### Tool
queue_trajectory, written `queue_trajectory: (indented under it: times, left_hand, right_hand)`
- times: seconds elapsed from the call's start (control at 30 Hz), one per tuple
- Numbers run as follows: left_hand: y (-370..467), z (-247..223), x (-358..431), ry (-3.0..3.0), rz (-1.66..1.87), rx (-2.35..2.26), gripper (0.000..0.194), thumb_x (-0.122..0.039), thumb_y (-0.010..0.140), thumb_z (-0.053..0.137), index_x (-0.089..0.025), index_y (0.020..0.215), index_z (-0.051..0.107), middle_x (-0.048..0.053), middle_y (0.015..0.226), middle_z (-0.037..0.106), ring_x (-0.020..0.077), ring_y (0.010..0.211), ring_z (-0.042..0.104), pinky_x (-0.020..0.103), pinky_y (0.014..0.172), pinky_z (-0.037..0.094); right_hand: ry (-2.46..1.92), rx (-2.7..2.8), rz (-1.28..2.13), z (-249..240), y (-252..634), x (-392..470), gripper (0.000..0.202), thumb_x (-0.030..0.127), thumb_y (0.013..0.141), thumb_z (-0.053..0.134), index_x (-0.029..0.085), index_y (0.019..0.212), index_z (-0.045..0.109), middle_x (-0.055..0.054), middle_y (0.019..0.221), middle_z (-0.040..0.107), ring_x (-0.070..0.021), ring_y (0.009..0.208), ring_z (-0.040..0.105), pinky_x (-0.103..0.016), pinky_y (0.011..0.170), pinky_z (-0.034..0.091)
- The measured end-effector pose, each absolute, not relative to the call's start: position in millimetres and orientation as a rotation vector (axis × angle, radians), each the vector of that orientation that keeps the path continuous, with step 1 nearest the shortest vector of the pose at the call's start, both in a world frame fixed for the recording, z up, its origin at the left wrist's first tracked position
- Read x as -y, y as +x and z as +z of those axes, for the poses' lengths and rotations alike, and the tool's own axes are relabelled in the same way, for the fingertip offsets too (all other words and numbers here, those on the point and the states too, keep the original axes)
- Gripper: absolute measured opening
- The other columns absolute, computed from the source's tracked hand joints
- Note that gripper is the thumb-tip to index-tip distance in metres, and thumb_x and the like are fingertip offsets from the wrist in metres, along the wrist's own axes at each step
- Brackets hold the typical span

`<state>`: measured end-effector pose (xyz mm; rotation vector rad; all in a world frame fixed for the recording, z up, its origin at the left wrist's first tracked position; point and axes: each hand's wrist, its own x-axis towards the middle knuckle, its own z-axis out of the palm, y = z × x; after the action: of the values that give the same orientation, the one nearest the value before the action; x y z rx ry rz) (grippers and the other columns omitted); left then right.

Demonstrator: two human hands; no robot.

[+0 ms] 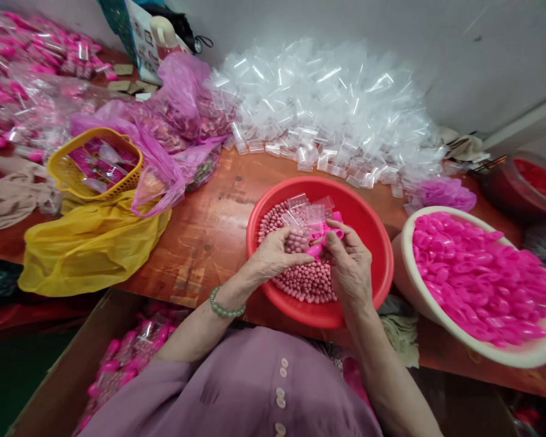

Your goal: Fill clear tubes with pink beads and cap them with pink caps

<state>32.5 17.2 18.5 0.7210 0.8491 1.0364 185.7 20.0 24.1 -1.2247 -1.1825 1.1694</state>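
My left hand [273, 255] is over the left side of a red plastic basin [377, 261], its thumb stretched out and apart from the fingers. The thumb tip is close to a glossy pink plastic piece [315, 250]; whether it touches is unclear. My right hand [351, 264] is bent over the basin's middle, with thumb and fingers closed on a bright pink plastic part [335, 230]. Beneath the hands lie many dusty-pink beads [304, 282]. Several clear plastic tubes [295, 212] rest on the beads near the far side. The right fingertips are partly hidden.
A cream basin [412, 267] heaped with pink plastic parts [477, 279] stands at right. Clear tubes [337, 103] are piled against the wall. At left are a yellow basket [57, 164], a yellow bag [91, 249] and purple bags [182, 85]. A box of filled pink items [127, 352] sits below.
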Motion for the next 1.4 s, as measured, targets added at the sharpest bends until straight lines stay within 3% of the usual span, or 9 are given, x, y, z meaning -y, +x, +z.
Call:
queue_trajectory:
  times: [0.17, 0.43, 0.57, 0.8, 1.0, 1.07, 1.17, 1.3, 1.4]
  left_hand:
    - [33, 15, -18, 0.723, 1.059, -0.865, 0.053, -0.017, 0.053, 0.09, -0.013, 0.096, 0.06, -0.001, 0.084, 0.068, 0.0102, 0.077, 0.064, 0.032, 0.086, 0.051]
    - [34, 10, -18, 0.853, 0.996, -0.76, 0.05, -0.016, 0.053, 0.09, -0.015, 0.089, 0.056, 0.0, 0.085, 0.066, 0.0132, 0.078, 0.064, 0.033, 0.082, 0.052]
    - [35, 4, -18, 0.86, 1.016, -0.711, 0.049, -0.019, 0.057, 0.089, -0.014, 0.094, 0.058, 0.0, 0.089, 0.065, 0.0115, 0.079, 0.061, 0.03, 0.08, 0.05]
    - [29, 7, -20, 0.724, 0.975, -0.614, 0.033, -0.023, 0.07, 0.083, -0.013, 0.093, 0.062, 0.001, 0.088, 0.065, 0.0105, 0.081, 0.063, 0.026, 0.082, 0.051]
    - [21, 4, -25, 0.56, 0.898, -0.512, 0.017, -0.026, 0.092, 0.061, -0.01, 0.097, 0.064, 0.01, 0.088, 0.073, 0.0165, 0.083, 0.072, 0.032, 0.086, 0.056]
    - [19, 5, -27, 0.55, 0.879, -0.506, 0.027, -0.028, 0.099, 0.047, -0.008, 0.1, 0.066, 0.014, 0.09, 0.074, 0.0196, 0.086, 0.073, 0.036, 0.087, 0.058]
    - [18, 6, -28, 0.537, 0.875, -0.529, 0.04, -0.032, 0.103, 0.036, -0.006, 0.105, 0.067, 0.017, 0.094, 0.075, 0.0221, 0.091, 0.073, 0.04, 0.09, 0.057]
    - [17, 6, -27, 0.559, 0.874, -0.488, 0.039, -0.041, 0.098, 0.052, -0.007, 0.108, 0.067, 0.018, 0.097, 0.075, 0.0233, 0.093, 0.073, 0.039, 0.09, 0.057]
    - [17, 8, -23, 0.626, 0.848, -0.478, 0.033, -0.032, 0.083, 0.075, -0.009, 0.105, 0.067, 0.014, 0.097, 0.075, 0.0193, 0.088, 0.073, 0.034, 0.088, 0.056]
  right_hand:
    - [-1.165, 1.004, 1.399, 31, 193, -24, 0.038, 0.054, 0.076, 0.077, 0.024, 0.099, 0.072, 0.002, 0.073, 0.066, -0.0098, 0.06, 0.059, -0.02, 0.052, 0.049]
    - [-1.301, 1.028, 1.943, 41, 220, -19, 0.046, 0.044, 0.067, 0.086, 0.023, 0.107, 0.078, -0.001, 0.073, 0.073, -0.0099, 0.054, 0.064, -0.02, 0.05, 0.055]
    - [-1.307, 1.036, 1.945, 37, 221, -15, 0.042, 0.032, 0.064, 0.09, 0.026, 0.104, 0.079, 0.0, 0.083, 0.076, -0.0096, 0.068, 0.068, -0.02, 0.065, 0.058]
    - [-1.331, 1.237, 1.893, 36, 227, -13, 0.045, 0.038, 0.076, 0.081, 0.026, 0.119, 0.074, -0.004, 0.096, 0.075, -0.0166, 0.089, 0.067, -0.027, 0.075, 0.057]
    - [-1.343, 1.3, 1.876, 35, 236, -10, 0.046, 0.04, 0.08, 0.077, 0.032, 0.125, 0.07, -0.002, 0.113, 0.073, -0.016, 0.093, 0.067, -0.032, 0.085, 0.057]
    - [-1.322, 1.355, 1.858, 33, 238, -9, 0.038, 0.04, 0.081, 0.077, 0.03, 0.117, 0.073, -0.003, 0.121, 0.072, -0.0177, 0.1, 0.067, -0.031, 0.089, 0.055]
    - [-1.304, 1.378, 1.829, 31, 240, -9, 0.028, 0.039, 0.081, 0.077, 0.026, 0.106, 0.074, -0.004, 0.111, 0.074, -0.0161, 0.093, 0.069, -0.03, 0.087, 0.054]
    - [-1.302, 1.242, 1.609, 36, 241, -16, 0.026, 0.036, 0.077, 0.08, 0.025, 0.099, 0.07, -0.001, 0.087, 0.072, -0.0138, 0.076, 0.066, -0.027, 0.073, 0.056]
    - [-1.231, 1.193, 1.373, 43, 236, -28, 0.026, 0.034, 0.073, 0.083, 0.026, 0.092, 0.068, 0.001, 0.086, 0.07, -0.0132, 0.075, 0.065, -0.026, 0.069, 0.056]
